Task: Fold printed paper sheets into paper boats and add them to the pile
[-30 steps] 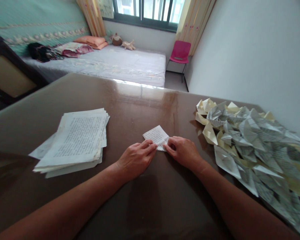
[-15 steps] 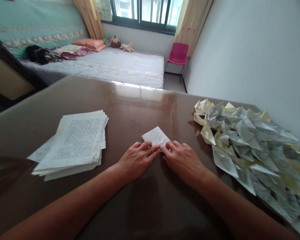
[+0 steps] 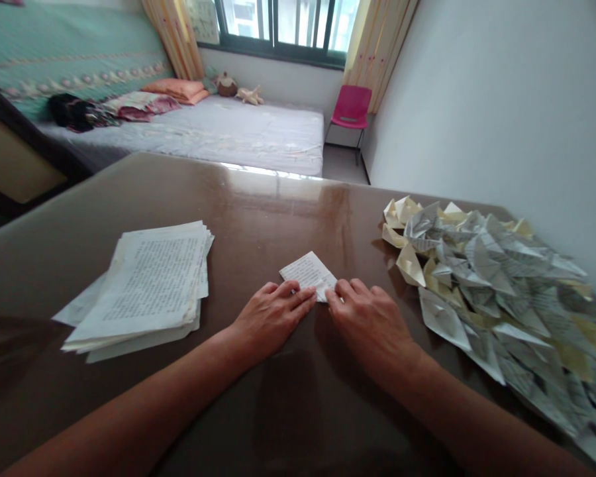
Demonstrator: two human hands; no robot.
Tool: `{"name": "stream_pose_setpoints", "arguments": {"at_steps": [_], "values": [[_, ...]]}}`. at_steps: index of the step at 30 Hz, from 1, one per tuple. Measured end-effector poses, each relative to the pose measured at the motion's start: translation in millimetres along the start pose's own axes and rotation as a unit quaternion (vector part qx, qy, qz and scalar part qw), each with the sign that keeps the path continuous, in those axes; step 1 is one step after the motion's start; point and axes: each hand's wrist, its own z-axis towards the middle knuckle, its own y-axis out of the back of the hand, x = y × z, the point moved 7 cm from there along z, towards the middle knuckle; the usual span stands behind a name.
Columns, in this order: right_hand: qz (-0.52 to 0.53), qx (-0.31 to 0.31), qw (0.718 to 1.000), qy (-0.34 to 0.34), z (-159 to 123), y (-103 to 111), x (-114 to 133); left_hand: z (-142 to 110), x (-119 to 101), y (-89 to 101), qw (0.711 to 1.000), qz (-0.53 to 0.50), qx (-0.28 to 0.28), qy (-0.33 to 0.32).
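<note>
A small sheet of printed paper (image 3: pixel 309 268), folded into a diamond-like shape, lies on the brown tabletop between my hands. With fingers together, my left hand (image 3: pixel 275 311) presses down on its near left edge. At the right corner, my right hand (image 3: pixel 367 318) has its thumb and curled fingers closed on the paper. The fingertips hide the near edges, so the lower folds cannot be made out.
To the left lies a stack of printed sheets (image 3: pixel 149 278). A large heap of folded paper boats (image 3: pixel 481 265) covers the table's right side. Beyond the glossy table (image 3: pixel 258 218) stand a bed (image 3: pixel 258 132) and a pink chair (image 3: pixel 351 106).
My right hand has shifted slightly right and nearer, away from my left fingertips, baring more of the paper's near corner. My left hand stays almost in place.
</note>
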Motion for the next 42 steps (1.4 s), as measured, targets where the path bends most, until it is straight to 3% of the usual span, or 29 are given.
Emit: {"name": "stream_pose_setpoints", "arguments": {"at_steps": [5, 10, 17, 22, 25, 30, 37, 42], "values": [[-0.002, -0.012, 1.0, 0.028, 13.4, -12.7, 4.2, -3.0, 23.8, 3.4, 0.997, -0.033, -0.04, 0.056], [-0.007, -0.033, 0.999, 0.029, 21.1, -17.7, -10.1, -4.5, 45.0, 8.2, 0.991, -0.065, -0.069, 0.095], [0.08, -0.107, 0.99, 0.04, 32.6, -32.0, -36.6, -1.6, 35.7, 15.1, 0.993, -0.069, -0.068, 0.062], [0.245, -0.176, 0.952, 0.057, 39.7, -43.5, -52.7, -2.9, 26.9, 27.9, 0.995, 0.003, -0.101, 0.009], [0.293, -0.179, 0.935, 0.086, 40.6, -44.5, -52.1, -4.3, 14.1, 27.1, 0.994, 0.001, -0.097, -0.042], [0.289, -0.147, 0.939, 0.119, 34.6, -36.7, -38.2, -3.6, -0.7, 15.3, 0.996, -0.052, -0.04, -0.064], [0.358, -0.097, 0.919, 0.136, 34.1, -37.3, -32.4, 2.3, 23.1, 6.0, 0.971, -0.22, -0.031, 0.084], [0.382, -0.099, 0.909, 0.136, 35.6, -40.5, -35.9, 5.9, 40.0, -4.6, 0.951, -0.225, -0.026, 0.21]]}}
